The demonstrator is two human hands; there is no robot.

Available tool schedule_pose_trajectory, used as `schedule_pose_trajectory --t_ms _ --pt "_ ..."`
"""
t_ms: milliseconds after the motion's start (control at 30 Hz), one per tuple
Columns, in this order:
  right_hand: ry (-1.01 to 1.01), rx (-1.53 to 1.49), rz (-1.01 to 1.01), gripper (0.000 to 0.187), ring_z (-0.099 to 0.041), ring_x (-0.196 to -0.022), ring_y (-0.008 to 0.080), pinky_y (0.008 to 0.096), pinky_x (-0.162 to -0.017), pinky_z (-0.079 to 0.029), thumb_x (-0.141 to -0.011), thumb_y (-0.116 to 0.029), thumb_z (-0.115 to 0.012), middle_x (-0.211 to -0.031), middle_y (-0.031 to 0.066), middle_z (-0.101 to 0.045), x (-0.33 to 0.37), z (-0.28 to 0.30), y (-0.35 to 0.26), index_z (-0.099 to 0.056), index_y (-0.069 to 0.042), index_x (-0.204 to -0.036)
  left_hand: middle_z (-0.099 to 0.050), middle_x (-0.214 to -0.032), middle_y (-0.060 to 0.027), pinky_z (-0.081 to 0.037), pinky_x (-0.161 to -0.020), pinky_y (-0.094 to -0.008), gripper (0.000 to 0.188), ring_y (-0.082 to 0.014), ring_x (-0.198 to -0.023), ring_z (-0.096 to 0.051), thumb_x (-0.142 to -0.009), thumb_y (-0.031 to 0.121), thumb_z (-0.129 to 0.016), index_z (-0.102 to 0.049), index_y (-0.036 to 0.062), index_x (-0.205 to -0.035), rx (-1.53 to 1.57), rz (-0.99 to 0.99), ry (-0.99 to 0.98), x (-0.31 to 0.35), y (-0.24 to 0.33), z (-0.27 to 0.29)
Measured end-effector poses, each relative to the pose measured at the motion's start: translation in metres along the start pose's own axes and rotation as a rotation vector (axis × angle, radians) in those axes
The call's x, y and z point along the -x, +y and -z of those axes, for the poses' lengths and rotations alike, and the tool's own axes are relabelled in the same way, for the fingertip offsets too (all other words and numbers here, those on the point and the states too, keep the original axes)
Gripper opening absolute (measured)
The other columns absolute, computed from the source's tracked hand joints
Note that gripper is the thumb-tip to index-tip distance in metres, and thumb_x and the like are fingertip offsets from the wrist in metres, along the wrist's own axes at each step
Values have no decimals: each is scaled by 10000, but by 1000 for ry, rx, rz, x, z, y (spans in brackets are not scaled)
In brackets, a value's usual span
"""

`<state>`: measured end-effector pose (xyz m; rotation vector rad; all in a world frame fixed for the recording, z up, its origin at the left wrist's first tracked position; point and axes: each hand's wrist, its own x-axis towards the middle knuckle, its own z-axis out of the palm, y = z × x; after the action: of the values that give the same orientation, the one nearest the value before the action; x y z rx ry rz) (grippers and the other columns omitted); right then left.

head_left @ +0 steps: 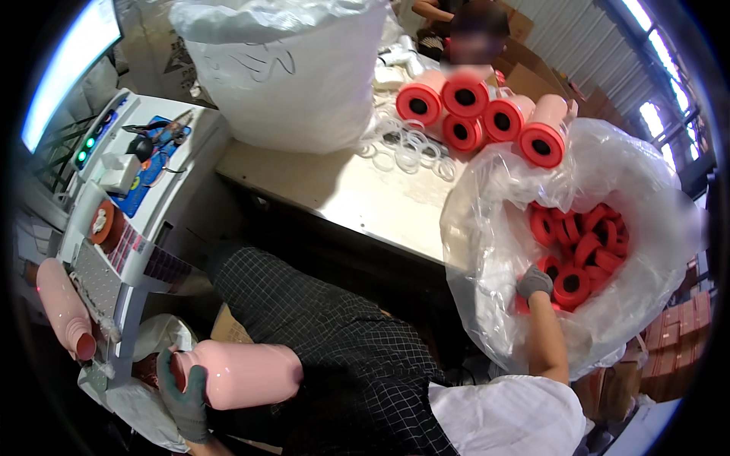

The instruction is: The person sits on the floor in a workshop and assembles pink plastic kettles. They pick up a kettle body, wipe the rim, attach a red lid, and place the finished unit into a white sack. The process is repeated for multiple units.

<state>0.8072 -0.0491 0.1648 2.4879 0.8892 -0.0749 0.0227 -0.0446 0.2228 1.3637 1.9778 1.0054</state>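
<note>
Head view: left hand (185, 399) curls round a sideways pink bottle (251, 375) near its neck, while red lids (587, 249) lie just rightward of the nearer right hand (535, 283), its finger spread and hold unclear.

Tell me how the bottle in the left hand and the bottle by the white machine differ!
The held bottle is in the left hand; the machine-side bottle is untouched. The held bottle's neck points left in the picture; the machine-side bottle's points down-right. Both are pink.

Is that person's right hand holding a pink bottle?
No, the left hand holds a pink bottle, while the right hand is in the bag of red rings.
</note>
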Motion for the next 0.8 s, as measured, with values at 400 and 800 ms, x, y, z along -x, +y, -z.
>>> schedule_pose_trajectory --t_ms 400,800 --pt "-416 -1380 1376 584 -649 -1156 202 357 -1030 -505 -915 -298 -770 -1231 152 -718 176 224 -304 -641 14 -1392 -641 -1239 -55 -470 -1002 -303 368 -157 -1112 -609 -1135 300 -432 -613 4 -1259 572 -133 586 30 -103 -41" --pt "185 -1436 2219 584 -590 -934 278 397 -849 -500 -887 -222 -738 -1117 162 -662 332 169 -417 -609 65 -1379 -593 -871 -85 -486 -746 -330 153 -238 -805 -598 -1076 102 -523 -640 15 -1029 307 41 608 70 -125 -90"
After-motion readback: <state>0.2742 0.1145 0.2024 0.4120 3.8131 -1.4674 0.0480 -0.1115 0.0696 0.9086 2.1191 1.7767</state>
